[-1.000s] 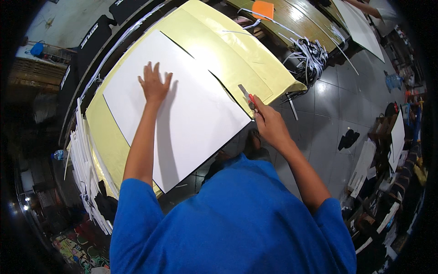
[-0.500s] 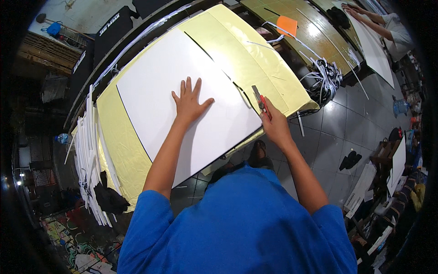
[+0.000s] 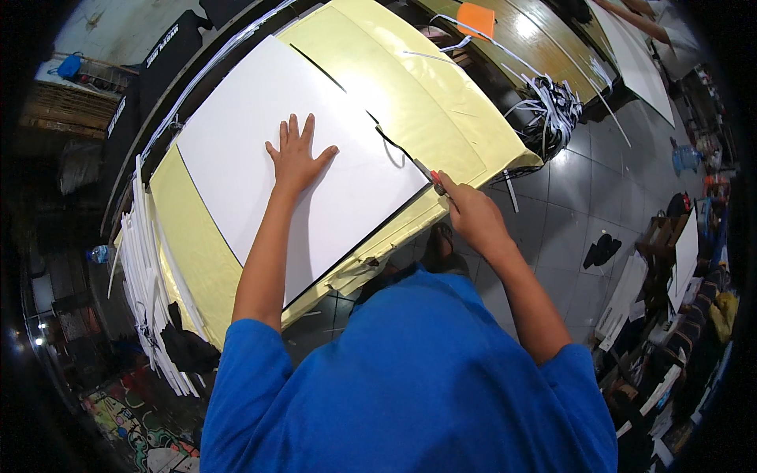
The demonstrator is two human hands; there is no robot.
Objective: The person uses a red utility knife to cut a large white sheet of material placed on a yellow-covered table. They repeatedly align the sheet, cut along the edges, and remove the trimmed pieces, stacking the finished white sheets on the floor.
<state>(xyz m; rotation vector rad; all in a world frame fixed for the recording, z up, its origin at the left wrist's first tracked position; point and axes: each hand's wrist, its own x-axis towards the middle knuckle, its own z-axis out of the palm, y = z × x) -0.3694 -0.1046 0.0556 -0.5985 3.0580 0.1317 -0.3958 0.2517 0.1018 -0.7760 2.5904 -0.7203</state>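
A large white sheet (image 3: pixel 347 189) with dark edges lies on the yellow-covered table (image 3: pixel 441 102). My left hand (image 3: pixel 296 162) rests flat on the sheet with its fingers spread. My right hand (image 3: pixel 477 217) grips a red utility knife (image 3: pixel 435 180) at the sheet's near right corner, the blade lying along the right edge. Just beyond the blade, a thin dark strip (image 3: pixel 394 142) bends along that edge. Whether the blade touches the sheet, I cannot tell.
Long white strips (image 3: pixel 150 276) hang in a bundle at the table's left end, next to a black cloth (image 3: pixel 189 347). A tangle of black and white strips (image 3: pixel 552 114) is beyond the right corner. An orange object (image 3: pixel 476 20) stands farther back. Another person's arm (image 3: pixel 639 20) reaches over a white panel (image 3: pixel 639 71).
The knife has come down the right edge toward the near corner. More of the yellow table edge shows in front of the sheet. The whole view has shifted a little; my left hand stays flat.
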